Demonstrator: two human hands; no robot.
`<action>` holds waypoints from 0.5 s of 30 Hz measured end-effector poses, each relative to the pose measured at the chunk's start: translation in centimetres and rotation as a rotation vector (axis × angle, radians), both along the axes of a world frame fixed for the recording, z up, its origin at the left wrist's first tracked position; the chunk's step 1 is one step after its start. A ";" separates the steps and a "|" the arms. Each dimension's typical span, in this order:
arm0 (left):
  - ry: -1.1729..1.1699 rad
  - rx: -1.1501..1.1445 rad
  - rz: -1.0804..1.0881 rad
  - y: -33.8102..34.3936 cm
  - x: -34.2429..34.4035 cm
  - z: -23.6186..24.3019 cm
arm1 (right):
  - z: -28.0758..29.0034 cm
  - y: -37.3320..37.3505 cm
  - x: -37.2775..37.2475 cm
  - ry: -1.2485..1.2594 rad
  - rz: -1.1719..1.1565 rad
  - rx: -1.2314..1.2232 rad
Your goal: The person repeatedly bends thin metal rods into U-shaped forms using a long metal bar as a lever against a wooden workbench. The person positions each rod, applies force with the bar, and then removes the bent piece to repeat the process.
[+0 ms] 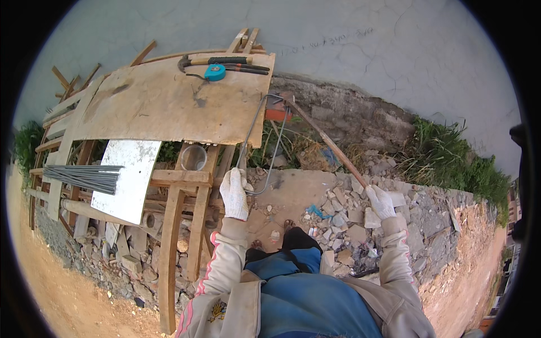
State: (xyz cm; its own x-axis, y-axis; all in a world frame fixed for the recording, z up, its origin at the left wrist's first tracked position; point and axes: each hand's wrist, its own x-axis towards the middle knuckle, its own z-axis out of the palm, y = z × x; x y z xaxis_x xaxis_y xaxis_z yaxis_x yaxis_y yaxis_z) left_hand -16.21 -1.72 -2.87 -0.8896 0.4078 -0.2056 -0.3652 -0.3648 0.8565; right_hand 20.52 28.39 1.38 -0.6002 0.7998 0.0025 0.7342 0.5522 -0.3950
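My left hand, in a white knitted glove, is closed on a thin steel rod bent into a long, narrow rectangular loop, gripping it near its near end. The loop's far end lies at the wooden bench's right edge, by an orange-red piece. My right hand, also gloved, is wrapped round the near end of a long rusty bar. That bar slants away to the left, and its far end meets the loop's far corner. Whether the two are hooked together is too small to tell.
A plywood-topped bench carries a hammer, a turquoise tape measure and dark-handled pliers or cutters. Several straight rods lie partly on a white board. A clear cup sits on the frame. Rubble covers the ground.
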 end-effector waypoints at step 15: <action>0.123 -0.187 -0.018 -0.4 -0.5 0.4 | 5.6 2.3 6.0 0.074 -0.022 -0.548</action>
State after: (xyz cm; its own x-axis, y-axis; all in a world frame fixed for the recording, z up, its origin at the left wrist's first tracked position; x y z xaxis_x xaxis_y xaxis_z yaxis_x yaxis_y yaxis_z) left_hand -16.71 -2.14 -2.43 -0.9055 0.3889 -0.1697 -0.2589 -0.1894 0.9471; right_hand 26.55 30.68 6.95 -0.5971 0.7084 -0.3764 0.7030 0.2361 -0.6709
